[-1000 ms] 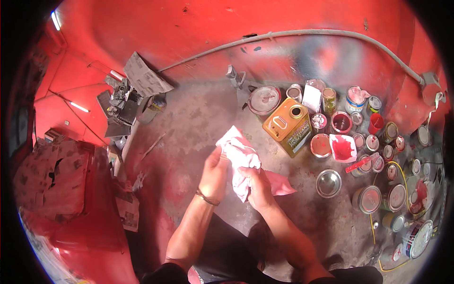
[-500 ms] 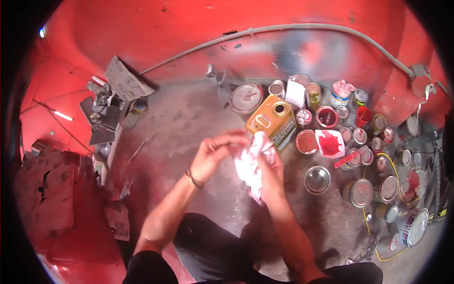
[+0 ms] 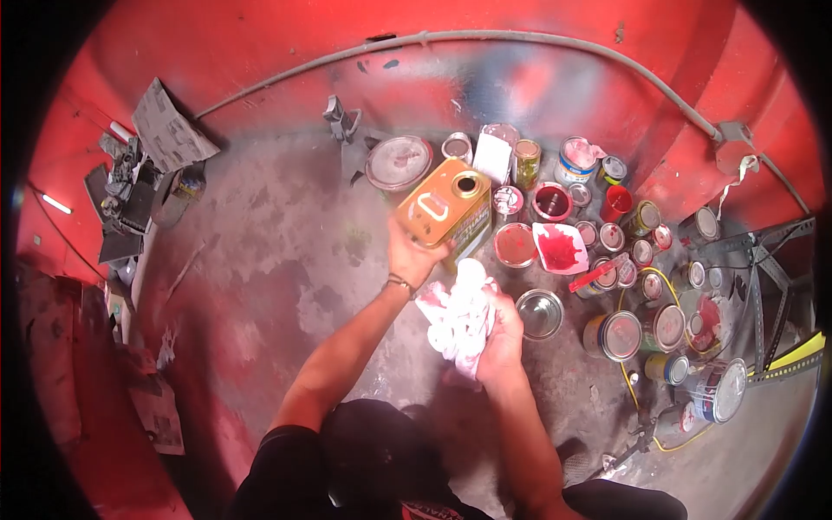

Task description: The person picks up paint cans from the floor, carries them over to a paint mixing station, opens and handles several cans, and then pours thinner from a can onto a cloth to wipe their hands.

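A yellow-gold rectangular metal can (image 3: 446,205) with a top handle and an uncapped round opening stands on the floor ahead of me. My left hand (image 3: 414,258) is against its near left side, with the thumb toward the front and the other fingers partly hidden by the can. Bunched in my right hand (image 3: 503,338) is a crumpled white cloth (image 3: 458,316) with pinkish stains, held just in front of the can. To the right of the cloth stands an open round tin (image 3: 539,314) with a shiny inside.
Many paint tins crowd the floor on the right, among them a red-filled tin (image 3: 552,202), a red-stained white sheet (image 3: 560,248) and a red stick (image 3: 598,276). A large lidded bucket (image 3: 399,163) stands behind the can. A yellow cord (image 3: 631,386) winds between tins.
My left hand has moved from beside the cloth forward onto the gold can. The right hand still holds the cloth, now bunched more fully. The whole view has shifted to the right.
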Action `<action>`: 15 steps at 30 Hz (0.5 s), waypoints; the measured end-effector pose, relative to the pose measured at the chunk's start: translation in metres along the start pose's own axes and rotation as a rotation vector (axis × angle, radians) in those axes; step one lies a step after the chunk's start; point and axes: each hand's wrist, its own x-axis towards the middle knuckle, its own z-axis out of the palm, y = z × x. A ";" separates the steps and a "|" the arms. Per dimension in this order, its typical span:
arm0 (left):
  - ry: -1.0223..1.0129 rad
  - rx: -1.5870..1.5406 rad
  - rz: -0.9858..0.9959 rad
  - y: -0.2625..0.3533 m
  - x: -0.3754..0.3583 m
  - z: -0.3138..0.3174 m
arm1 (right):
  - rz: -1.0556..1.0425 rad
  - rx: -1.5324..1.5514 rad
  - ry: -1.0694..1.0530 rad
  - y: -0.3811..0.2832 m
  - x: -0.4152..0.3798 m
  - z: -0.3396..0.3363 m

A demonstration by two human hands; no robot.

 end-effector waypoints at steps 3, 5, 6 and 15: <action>-0.056 -0.208 0.018 0.005 -0.017 -0.029 | -0.195 -0.154 0.172 0.001 0.001 0.009; -0.076 -0.038 0.087 0.023 -0.032 -0.060 | -0.423 -0.480 0.195 0.003 0.008 0.001; -0.082 0.051 0.121 0.033 -0.039 -0.076 | -0.513 -0.614 0.198 0.001 0.010 0.000; -0.214 0.596 0.241 0.106 -0.093 -0.178 | -0.920 -1.470 0.047 0.027 0.018 0.000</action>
